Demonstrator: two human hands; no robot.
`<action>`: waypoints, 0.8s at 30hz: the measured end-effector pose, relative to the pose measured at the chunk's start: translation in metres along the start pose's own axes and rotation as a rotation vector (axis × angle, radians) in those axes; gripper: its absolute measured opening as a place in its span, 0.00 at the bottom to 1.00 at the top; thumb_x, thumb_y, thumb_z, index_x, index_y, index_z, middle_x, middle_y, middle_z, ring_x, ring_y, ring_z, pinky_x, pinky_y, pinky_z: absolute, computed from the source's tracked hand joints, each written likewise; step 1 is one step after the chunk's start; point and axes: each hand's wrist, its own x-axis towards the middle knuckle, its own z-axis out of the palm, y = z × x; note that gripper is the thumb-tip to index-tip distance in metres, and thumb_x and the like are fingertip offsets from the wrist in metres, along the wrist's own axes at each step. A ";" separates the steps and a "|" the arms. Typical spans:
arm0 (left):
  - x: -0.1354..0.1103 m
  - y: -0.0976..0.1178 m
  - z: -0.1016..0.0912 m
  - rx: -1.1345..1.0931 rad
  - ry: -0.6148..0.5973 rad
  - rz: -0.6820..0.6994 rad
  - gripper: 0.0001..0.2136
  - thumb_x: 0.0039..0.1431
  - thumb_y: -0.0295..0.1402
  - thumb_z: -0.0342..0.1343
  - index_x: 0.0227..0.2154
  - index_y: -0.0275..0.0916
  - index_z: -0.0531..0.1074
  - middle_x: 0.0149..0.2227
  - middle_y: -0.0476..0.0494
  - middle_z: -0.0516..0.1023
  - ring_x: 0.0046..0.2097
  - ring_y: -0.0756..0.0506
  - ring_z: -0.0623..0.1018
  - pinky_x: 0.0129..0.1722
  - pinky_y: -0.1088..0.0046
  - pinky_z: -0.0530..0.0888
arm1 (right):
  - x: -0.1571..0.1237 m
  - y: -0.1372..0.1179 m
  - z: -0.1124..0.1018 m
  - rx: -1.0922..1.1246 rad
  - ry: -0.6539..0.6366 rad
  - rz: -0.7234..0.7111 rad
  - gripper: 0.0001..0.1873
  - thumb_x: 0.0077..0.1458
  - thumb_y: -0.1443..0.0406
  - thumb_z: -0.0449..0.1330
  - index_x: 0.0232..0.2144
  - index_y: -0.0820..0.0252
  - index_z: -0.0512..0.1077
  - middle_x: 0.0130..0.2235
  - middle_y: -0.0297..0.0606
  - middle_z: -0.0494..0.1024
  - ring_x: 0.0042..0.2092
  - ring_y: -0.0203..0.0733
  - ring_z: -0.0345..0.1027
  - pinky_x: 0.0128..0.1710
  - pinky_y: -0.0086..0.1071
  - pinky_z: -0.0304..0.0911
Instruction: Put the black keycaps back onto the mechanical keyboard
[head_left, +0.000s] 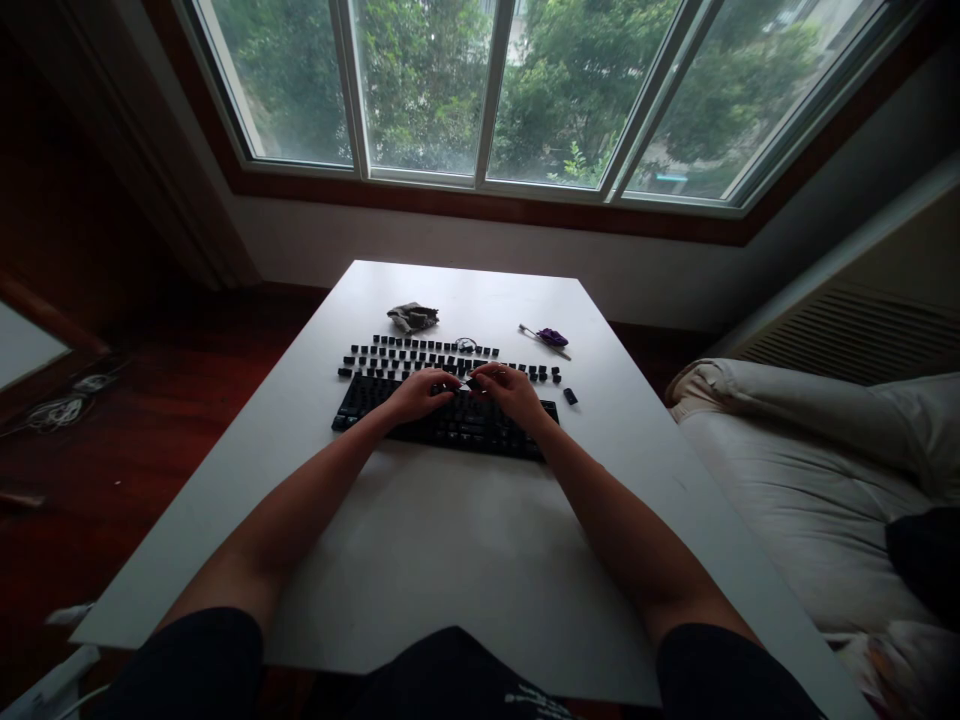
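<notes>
The left hand (421, 393) and the right hand (507, 390) meet almost fingertip to fingertip above the black keyboard (450, 432), which lies on the white table (465, 545) beneath them and reaches out past the left hand on its outer side. The right hand has its thumb and fingers pinched on a small dark piece (472, 383), right beside the left fingertips; the left hand's fingers are bent toward its thumb, but whether they grip anything too is too small to tell. Just beyond both hands, loose black keycaps (405, 343) stand in uneven rows — some behind the left hand, others running out to the right of the right hand. A longer black key (571, 396) lies apart from these, to the right of the right hand. Behind the rows, farther out from the left hand, sits a crumpled grey cloth (413, 318); a thin ring-shaped item (466, 345) lies beyond the gap between the hands. Out past the right hand — ahead and a little to its right — a slim brush (525, 330) lies against a purple object (553, 338).
</notes>
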 end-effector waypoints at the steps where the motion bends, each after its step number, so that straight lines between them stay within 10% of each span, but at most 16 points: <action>1: 0.000 0.001 0.002 -0.004 0.000 -0.009 0.13 0.59 0.29 0.57 0.47 0.42 0.79 0.45 0.46 0.81 0.46 0.44 0.78 0.50 0.66 0.73 | 0.000 0.000 0.000 -0.006 -0.005 -0.002 0.20 0.55 0.49 0.66 0.40 0.58 0.77 0.37 0.39 0.82 0.35 0.45 0.80 0.36 0.37 0.77; 24: 0.012 -0.006 0.003 0.133 0.165 -0.234 0.13 0.63 0.31 0.54 0.46 0.43 0.80 0.45 0.44 0.79 0.43 0.45 0.78 0.47 0.68 0.73 | 0.004 -0.002 -0.007 0.104 -0.011 0.071 0.23 0.51 0.48 0.68 0.39 0.60 0.76 0.38 0.41 0.83 0.33 0.43 0.80 0.35 0.36 0.77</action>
